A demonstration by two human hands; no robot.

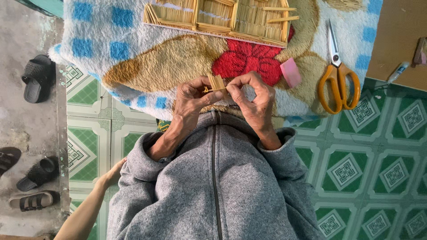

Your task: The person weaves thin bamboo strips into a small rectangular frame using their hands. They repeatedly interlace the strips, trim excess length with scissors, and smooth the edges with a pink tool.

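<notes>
Fingers of the left hand [190, 98] and right hand [253, 97] pinch shut on a small bundle of sticks [217, 83] between them, over the blanket [147, 62]. Scissors [338, 75] lie well apart; the stick frame [222, 20] is cut off above.

A fluffy blanket [147, 62] covers the surface beyond the hands. On it lie a stick frame [218, 18] straight ahead, a pink block [291, 72] and orange scissors [338, 75] further to their right.
</notes>
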